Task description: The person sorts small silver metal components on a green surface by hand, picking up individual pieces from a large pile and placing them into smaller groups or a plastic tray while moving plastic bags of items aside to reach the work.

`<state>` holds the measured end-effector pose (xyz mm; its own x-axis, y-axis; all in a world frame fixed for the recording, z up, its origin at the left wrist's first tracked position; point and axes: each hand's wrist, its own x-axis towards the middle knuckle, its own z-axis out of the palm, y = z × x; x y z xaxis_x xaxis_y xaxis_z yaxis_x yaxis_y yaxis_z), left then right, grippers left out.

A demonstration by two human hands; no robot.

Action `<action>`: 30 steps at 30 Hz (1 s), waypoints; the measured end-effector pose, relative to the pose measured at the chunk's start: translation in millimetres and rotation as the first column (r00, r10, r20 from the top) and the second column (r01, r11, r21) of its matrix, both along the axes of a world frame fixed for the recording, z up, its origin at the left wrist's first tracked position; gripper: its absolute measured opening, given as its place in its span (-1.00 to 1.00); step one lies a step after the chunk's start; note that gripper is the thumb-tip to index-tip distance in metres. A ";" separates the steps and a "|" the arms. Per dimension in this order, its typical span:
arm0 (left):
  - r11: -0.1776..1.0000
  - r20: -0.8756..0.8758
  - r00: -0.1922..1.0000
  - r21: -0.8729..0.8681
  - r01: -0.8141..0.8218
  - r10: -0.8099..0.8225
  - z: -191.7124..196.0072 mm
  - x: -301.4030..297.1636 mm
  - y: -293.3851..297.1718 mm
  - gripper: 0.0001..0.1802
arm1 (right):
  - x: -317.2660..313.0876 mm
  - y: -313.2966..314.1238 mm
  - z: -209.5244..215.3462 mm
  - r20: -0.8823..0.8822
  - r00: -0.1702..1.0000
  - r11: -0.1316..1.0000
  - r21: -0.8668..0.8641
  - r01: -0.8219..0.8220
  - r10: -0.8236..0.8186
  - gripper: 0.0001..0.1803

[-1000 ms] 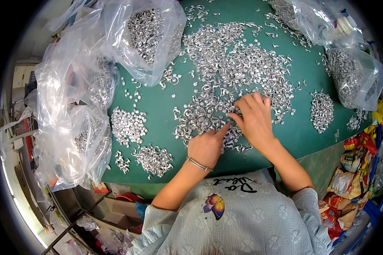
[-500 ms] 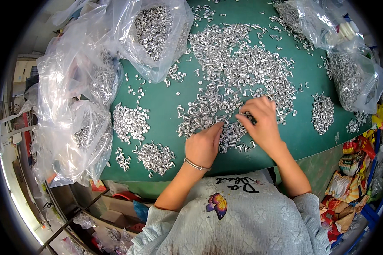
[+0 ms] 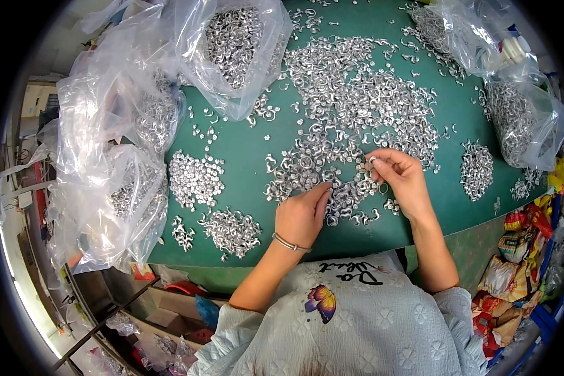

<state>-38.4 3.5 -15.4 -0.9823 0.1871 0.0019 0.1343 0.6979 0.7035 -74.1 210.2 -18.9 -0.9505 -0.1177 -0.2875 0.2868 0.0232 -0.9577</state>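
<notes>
Small silvery metal pieces, many of them curved, lie in a broad heap (image 3: 382,103) on the green table (image 3: 241,163). Its near end (image 3: 313,156) spreads around my fingers. My left hand (image 3: 299,212), with a bangle on the wrist, rests at this near edge. Its thumb and forefinger come together over the pieces, and what lies between them is too small to tell. To the right, my right hand (image 3: 405,178) pinches a small silvery metal piece (image 3: 373,160) between thumb and forefinger, just above the heap.
Sorted piles lie on the left: small roundish pieces (image 3: 195,180) and curved ones (image 3: 232,232). Another pile (image 3: 476,170) sits at the right. Clear plastic bags of metal parts stand far left (image 3: 235,53), along the left edge (image 3: 94,188) and at the right (image 3: 517,119).
My right hand has drawn slightly right and down, its fingers closing from a loose spread into a pinch on a metal piece. The left hand has barely moved.
</notes>
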 end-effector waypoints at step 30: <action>0.992 -0.085 0.992 -0.077 -0.102 0.095 -8.3 -31.4 8.2 -0.74 | -17.3 -1.6 10.9 0.255 0.966 0.826 -0.555 0.103 0.051 -0.90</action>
<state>-69.8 11.6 -23.7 -0.9932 0.0921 0.0708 0.1161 0.7646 0.6339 -91.5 208.6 -8.0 -0.8612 -0.3074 -0.4048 0.5082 -0.5044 -0.6981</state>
